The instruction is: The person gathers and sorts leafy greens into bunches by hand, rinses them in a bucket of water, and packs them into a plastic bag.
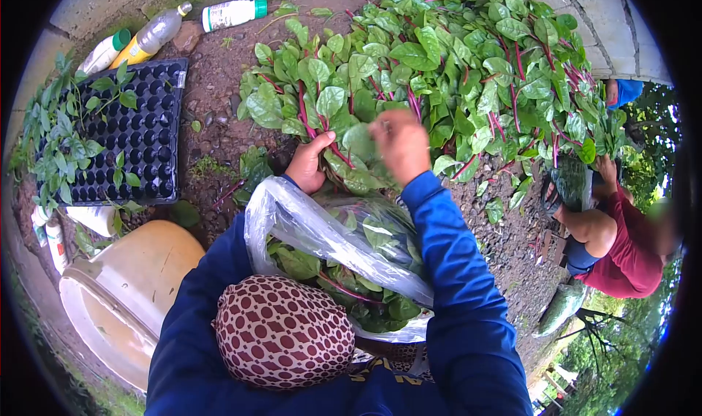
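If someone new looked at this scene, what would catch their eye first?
Most likely the big heap of red-stemmed leafy greens across the top, with the left hand gripping stems at its near edge. Next, perhaps, the dark seedling tray at left, above a large yellowish tub.

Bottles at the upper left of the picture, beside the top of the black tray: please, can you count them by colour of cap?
Green caps: 2, on the leftmost bottle and the rightmost bottle
Pale cap: 1, on the middle bottle
Total: 3
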{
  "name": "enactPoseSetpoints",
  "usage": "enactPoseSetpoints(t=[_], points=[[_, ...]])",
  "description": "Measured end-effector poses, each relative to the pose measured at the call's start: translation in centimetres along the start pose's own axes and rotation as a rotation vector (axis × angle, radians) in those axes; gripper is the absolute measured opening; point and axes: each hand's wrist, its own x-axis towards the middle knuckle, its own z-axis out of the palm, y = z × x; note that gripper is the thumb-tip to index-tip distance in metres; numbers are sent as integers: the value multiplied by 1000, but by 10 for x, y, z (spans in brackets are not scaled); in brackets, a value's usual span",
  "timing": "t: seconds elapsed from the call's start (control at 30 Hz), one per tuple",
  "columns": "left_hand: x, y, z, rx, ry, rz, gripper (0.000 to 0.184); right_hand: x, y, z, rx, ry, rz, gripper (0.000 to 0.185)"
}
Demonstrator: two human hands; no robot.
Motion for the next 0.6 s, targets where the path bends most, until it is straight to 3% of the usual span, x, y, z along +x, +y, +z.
enactPoseSetpoints(t=[0.07,0.13,0.27,0.33,0.5,0.6], points=[[-4,0,0,-2,28,12,31,5,28,-3,-286,219,92,35],[-4,0,1,-19,7,16,32,6,50,0,-520,223,193,43],[-8,-2,2,-2,27,88,31,9,82,6,-610,157,257,30],[-10,-1,3,1,38,109,31,12,89,-1,-602,261,203,22],[-5,-5,0,21,60,191,31,19,86,-29,-221,159,323,24],[-3,-7,-5,39,48,213,31,18,73,-47,-8,238,192,22]])
